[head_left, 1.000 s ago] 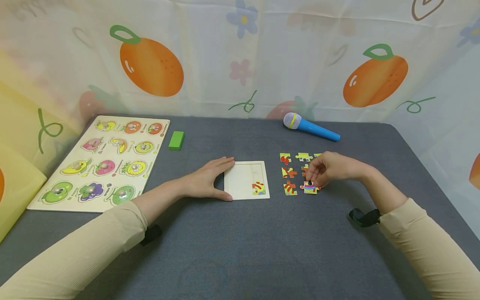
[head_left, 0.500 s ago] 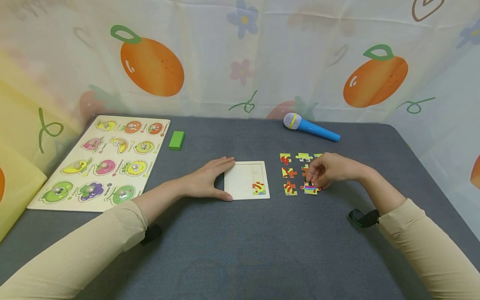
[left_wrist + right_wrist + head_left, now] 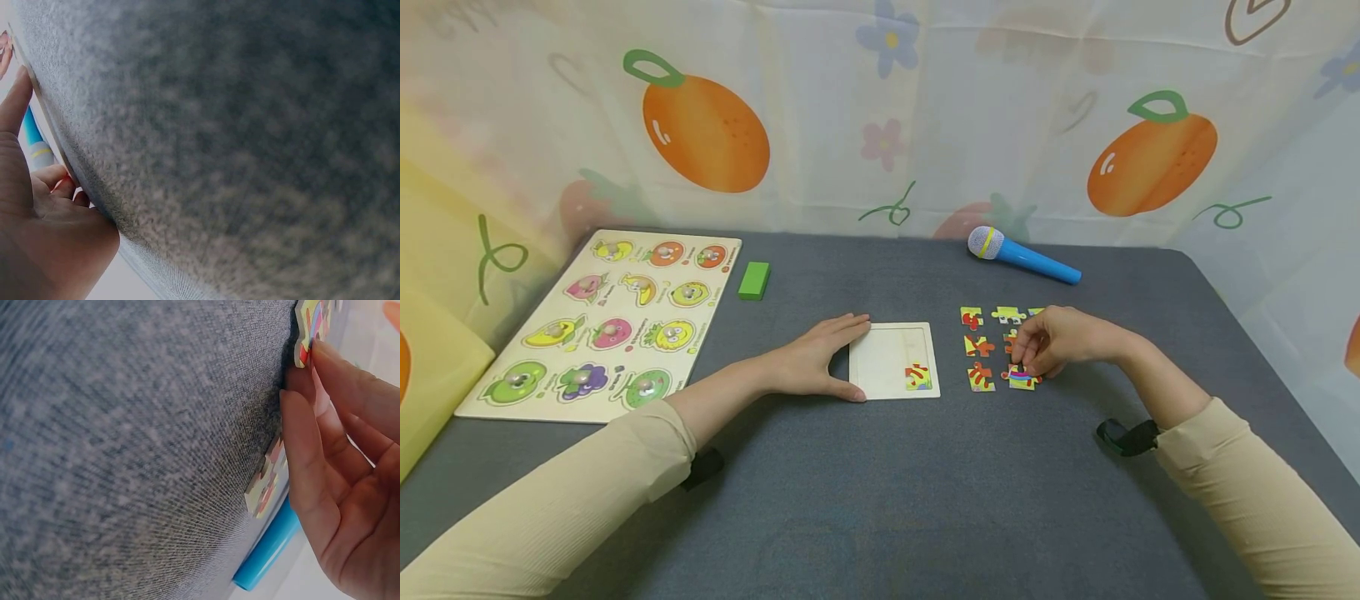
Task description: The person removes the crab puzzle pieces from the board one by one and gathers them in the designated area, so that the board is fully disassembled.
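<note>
A white square puzzle tray (image 3: pixel 883 358) lies flat on the table, with a single red-and-yellow jigsaw piece (image 3: pixel 917 377) in its near right corner. My left hand (image 3: pixel 812 358) holds the tray by its left side, thumb at the near corner and fingers at the far one. To the right, my right hand (image 3: pixel 1051 340) pinches the far edge of a rainbow-printed jigsaw piece (image 3: pixel 1021 381) with its fingertips. In the right wrist view the thumb tip meets that piece (image 3: pixel 306 337) at its edge. Several loose pieces (image 3: pixel 978 345) stand in rows beside and under this hand, some partly hidden.
A large fruit peg board (image 3: pixel 617 325) lies at the left, with a green block (image 3: pixel 754 281) beside it. Behind the loose pieces rests a blue toy microphone (image 3: pixel 1026 254). A printed cloth (image 3: pixel 820 125) hangs along the table's far edge.
Both hands keep almost the same place. The rainbow piece under my right fingertips has shifted very slightly to the right; the tray stays put.
</note>
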Demonstrator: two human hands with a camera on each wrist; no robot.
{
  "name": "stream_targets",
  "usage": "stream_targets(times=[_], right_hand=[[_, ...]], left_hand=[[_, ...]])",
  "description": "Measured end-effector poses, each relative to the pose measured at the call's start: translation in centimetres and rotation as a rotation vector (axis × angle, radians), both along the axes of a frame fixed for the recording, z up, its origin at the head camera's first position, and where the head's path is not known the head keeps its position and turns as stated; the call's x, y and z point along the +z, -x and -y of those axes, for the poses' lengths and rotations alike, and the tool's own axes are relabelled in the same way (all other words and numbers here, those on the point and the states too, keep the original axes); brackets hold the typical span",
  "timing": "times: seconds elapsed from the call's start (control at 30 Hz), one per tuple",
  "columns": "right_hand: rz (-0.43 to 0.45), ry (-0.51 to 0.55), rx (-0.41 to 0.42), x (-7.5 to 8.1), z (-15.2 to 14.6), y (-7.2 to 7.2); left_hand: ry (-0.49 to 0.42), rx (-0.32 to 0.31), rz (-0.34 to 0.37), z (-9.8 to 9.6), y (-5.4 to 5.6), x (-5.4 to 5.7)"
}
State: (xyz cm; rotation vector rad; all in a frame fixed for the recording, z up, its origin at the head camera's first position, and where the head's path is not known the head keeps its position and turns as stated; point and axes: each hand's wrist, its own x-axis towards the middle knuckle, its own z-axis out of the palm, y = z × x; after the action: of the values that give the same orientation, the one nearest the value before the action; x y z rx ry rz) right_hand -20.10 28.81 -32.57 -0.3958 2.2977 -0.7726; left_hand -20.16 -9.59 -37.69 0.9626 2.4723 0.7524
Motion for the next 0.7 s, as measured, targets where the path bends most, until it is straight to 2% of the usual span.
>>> stream_targets(times=[0.3,0.47,0.7], right_hand=[[-0.045,-0.023,0.009,0.1,0.2,0.0],[-0.1,-0.043,0.013,0.3,0.4,0.1],[-0.182,-0.009,0.038,0.6,1.6,-0.2]], left_hand=[[-0.002,-0.003,-0.019,0.0,0.0,-0.1],[-0.003,-0.001,-0.012,-0.1,0.0,0.0],[0.001,0.0,-0.009,-0.1,-0.1,0.1]])
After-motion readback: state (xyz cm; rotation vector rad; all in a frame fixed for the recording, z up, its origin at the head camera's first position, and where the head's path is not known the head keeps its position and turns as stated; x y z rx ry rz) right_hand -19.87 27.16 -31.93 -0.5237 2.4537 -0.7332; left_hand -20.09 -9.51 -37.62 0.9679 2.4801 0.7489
